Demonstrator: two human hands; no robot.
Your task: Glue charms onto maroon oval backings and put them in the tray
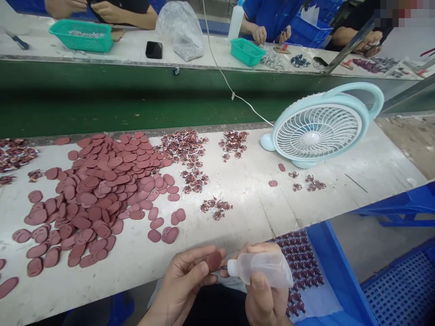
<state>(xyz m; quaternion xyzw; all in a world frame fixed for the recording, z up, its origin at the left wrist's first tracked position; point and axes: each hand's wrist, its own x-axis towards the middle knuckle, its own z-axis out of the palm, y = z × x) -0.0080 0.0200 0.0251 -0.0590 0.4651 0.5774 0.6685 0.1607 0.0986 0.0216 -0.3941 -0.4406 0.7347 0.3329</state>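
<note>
Between thumb and fingers, my left hand [185, 280] pinches a reddish-brown oval disc [214, 261] near the table's front edge. My right hand [267, 290] is wrapped round a translucent squeeze bottle [261, 268] with a white cap. The bottle lies nearly level, and its thin dark tip points at the disc's lower right edge; whether the two touch I cannot tell. A big heap of similar oval discs [98, 181] covers the left of the table. Beyond my hands lie clusters of small dark-brown and white pieces [216, 208].
A light-blue fan [316, 131] stands at the back right, its white cord [251, 106] running up and away. Below on the right, a blue crate [343, 267] holds rows of small brown pieces [302, 258]. Across the green gap, other people's hands work at a bench with green baskets [81, 43].
</note>
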